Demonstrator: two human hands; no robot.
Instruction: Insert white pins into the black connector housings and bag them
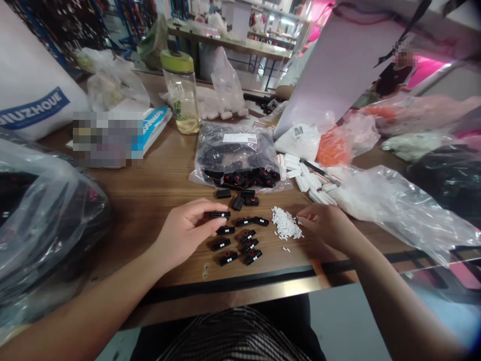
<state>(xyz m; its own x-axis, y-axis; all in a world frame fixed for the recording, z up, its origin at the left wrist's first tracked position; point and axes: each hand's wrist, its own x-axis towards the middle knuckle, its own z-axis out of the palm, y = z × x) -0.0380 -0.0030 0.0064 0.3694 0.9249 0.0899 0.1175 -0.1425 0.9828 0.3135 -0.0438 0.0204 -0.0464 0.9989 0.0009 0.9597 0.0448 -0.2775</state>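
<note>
Between thumb and fingers, my left hand (pixel 193 225) holds a black connector housing (pixel 221 214) with a white plug showing on its face. My right hand (pixel 322 224) is at the right edge of a pile of small white plugs (pixel 285 223), its fingers pinched together; whether a plug is between them is too small to tell. Several black connector housings (pixel 250 244) with white dots lie in two rough columns below and right of my left hand. A few more housings (pixel 238 202) without visible white dots lie just beyond. Two or three loose plugs (pixel 286 249) sit nearer the table edge.
A clear bag of black housings (pixel 238 155) lies behind the work area. A green-lidded bottle (pixel 181 93) stands behind it to the left. Large plastic bags (pixel 41 210) crowd the left, with more bags (pixel 398 200) and white strips (pixel 310 183) on the right.
</note>
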